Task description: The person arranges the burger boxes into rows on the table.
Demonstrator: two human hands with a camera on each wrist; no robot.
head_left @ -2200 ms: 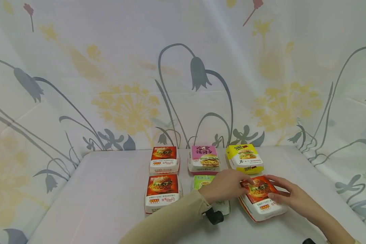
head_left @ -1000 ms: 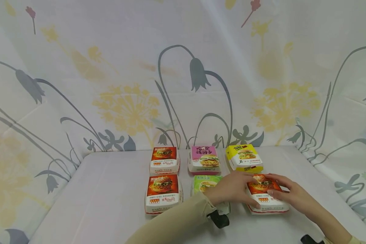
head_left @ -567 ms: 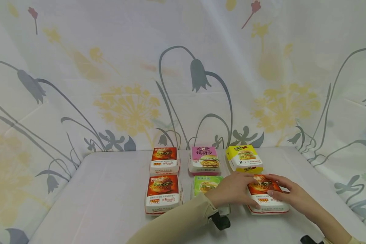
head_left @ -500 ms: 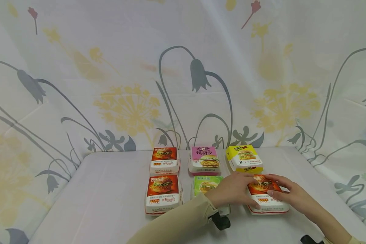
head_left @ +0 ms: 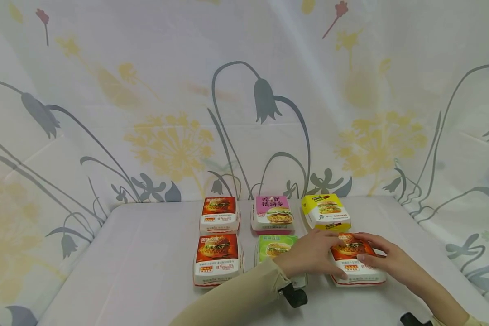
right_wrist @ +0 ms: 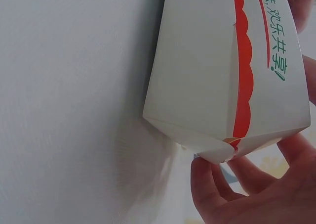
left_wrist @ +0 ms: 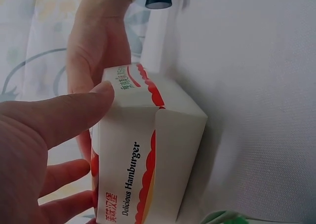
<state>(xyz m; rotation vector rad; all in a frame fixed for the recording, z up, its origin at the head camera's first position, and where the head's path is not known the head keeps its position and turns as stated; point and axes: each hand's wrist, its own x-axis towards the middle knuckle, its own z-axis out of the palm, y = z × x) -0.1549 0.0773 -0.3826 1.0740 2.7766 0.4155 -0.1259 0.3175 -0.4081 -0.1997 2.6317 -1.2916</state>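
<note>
A red-and-white hamburger box [head_left: 360, 271] stands on the table at the front right, between my two hands. My left hand [head_left: 309, 254] holds its left side, thumb at the near corner and fingers over the top edge. My right hand [head_left: 397, 263] grips the opposite side, its thumb on the lid. In the left wrist view, the box's white side [left_wrist: 131, 155] reads "Delicious Hamburger", with the left thumb [left_wrist: 89, 105] laid against a corner. The right wrist view has right fingertips [right_wrist: 202, 174] at another corner of the box [right_wrist: 197, 61].
Left of the held box sits a green hamburger box [head_left: 275, 244], partly behind my left forearm. Another red box [head_left: 218, 262] fills the front row's left end. Behind are a red [head_left: 220, 215], a purple [head_left: 272, 213] and a yellow box [head_left: 327, 213]. Flowered cloth [head_left: 244, 136] backs the table.
About two seconds ago the held box sat turned askew; it now stands squarely in line with the row. My left hand shifted slightly right and down. Over the last second, both hands stay still.
</note>
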